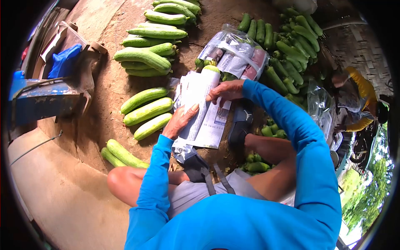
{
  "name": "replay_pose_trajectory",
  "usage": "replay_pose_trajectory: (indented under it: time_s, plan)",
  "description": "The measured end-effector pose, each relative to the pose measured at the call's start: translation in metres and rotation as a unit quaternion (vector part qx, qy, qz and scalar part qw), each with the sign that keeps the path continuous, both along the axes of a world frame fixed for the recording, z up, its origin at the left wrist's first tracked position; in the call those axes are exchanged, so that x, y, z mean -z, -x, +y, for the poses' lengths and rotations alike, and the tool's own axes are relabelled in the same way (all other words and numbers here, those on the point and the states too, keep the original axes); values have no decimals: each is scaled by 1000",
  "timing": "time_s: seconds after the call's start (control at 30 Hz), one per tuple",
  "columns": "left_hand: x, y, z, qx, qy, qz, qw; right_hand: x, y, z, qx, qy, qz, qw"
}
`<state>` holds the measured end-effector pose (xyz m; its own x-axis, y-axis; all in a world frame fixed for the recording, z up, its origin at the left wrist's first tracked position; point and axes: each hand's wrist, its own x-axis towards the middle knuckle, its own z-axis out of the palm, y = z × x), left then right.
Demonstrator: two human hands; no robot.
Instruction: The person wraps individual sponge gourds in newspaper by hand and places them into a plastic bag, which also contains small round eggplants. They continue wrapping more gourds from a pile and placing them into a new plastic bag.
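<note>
A newspaper sheet (200, 89) lies partly rolled around a long green gourd, whose pale green end (211, 68) shows at the top. My left hand (180, 121) grips the left side of the paper, its thumb lying along the roll. On the right, my right hand (225, 91) is closed on the roll's edge, fingers bent over the paper. The loose lower part of the sheet (212, 129) spreads flat between my feet. Just beyond is a clear plastic bag (233, 41) holding several newspaper-wrapped gourds.
Unwrapped gourds lie in rows on the left (148, 111) and farther up (143, 58). A large heap of gourds (293, 46) fills the upper right. Another person in a yellow sleeve (359, 85) is at the far right. A blue metal piece (46, 98) stands at left.
</note>
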<state>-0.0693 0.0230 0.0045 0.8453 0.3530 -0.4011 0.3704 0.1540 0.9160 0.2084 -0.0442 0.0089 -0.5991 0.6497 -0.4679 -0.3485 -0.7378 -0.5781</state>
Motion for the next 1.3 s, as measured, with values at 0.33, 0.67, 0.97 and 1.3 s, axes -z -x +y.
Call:
replay_pose_trajectory:
  time_s: [0.33,0.67,0.97,1.3]
  plan:
    - [30,-58,40,-35,-108,11,993,41,-114,38,-30,-238,-857,456]
    - [33,-117,50,-9,26,45,999,46,-159,71,-55,-102,-678,726]
    - [81,-148,31,-56,63,-71,994,76,-177,49,58,-425,-605,671]
    - [64,-189,34,-90,526,-29,845,30,-143,43,107,-149,-686,704]
